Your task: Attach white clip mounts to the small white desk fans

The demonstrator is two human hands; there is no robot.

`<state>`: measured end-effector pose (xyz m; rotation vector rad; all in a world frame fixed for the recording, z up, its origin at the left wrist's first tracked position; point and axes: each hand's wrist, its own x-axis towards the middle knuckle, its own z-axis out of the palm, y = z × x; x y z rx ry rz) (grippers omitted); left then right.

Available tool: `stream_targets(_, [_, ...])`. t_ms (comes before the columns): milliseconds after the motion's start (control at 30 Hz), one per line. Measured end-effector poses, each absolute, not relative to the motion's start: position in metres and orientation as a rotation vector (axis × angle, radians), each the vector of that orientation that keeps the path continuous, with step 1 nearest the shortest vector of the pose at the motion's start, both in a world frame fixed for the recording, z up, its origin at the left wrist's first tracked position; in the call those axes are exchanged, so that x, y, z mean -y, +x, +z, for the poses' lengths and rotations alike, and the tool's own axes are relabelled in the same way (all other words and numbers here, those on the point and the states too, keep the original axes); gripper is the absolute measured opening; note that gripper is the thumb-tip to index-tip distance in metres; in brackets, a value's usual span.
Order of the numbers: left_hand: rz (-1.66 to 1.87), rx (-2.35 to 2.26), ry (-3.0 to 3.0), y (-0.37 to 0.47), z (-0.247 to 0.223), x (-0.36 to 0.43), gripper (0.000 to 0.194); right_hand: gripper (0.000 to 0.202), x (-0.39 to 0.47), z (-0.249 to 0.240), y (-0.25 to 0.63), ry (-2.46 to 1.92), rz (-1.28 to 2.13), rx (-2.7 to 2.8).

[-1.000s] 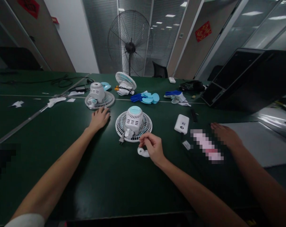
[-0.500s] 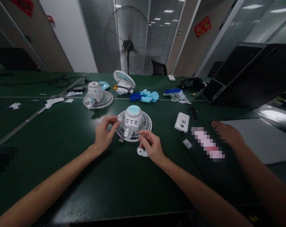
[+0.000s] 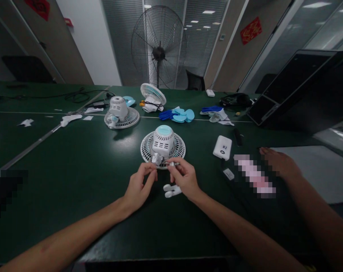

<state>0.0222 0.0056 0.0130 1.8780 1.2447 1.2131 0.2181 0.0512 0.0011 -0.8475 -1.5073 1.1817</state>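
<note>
A small desk fan (image 3: 163,142) rests grille-down on the green table, its white motor housing and pale blue cap upward. At its near edge, my left hand (image 3: 141,186) has thumb and fingertips pinched together beside a white bracket (image 3: 156,159); anything between them is too small to make out. My right hand (image 3: 186,177) is closed, pinching a small white plastic piece (image 3: 173,164) close to the grille's near rim. Under its curled fingers shows a white forked plastic part (image 3: 171,190) with two rounded ends; I cannot tell whether it is held or lies on the table.
Another fan (image 3: 118,111) lies behind to the left, and a third fan (image 3: 152,97) farther back. Blue fan blades (image 3: 183,115) and gloves (image 3: 215,113) lie beyond. Rightward are a white power bank (image 3: 222,147) and another person's hand (image 3: 281,164) by a grey mat (image 3: 315,173).
My left hand has moved from the fan's left side down to its near edge, closer to my right hand. More of the forked part shows. The view has shifted slightly.
</note>
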Motion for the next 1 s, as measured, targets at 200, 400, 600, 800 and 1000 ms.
stream_targets(200, [0.645,-1.166,2.477,0.032,0.01,0.002,0.04,0.024,-0.053,0.0,0.217,-0.911,1.182,1.458])
stream_targets(400, [0.826,-0.983,2.014,0.026,0.009,-0.001,0.031,0.02,-0.049,0.003,0.221,-0.879,1.002,1.578])
stream_targets(600, [1.053,-0.781,1.245,0.031,0.01,0.005,0.048,0.019,-0.042,0.01,0.228,-0.754,0.569,1.805])
stream_targets(800, [1.056,-0.659,0.898,0.041,0.01,0.013,0.052,0.034,-0.044,0.008,0.228,-0.675,0.305,1.957])
stream_targets(1000, [1.148,-0.799,0.932,0.041,0.004,0.013,0.047,0.035,-0.046,0.008,0.225,-0.668,0.268,2.024])
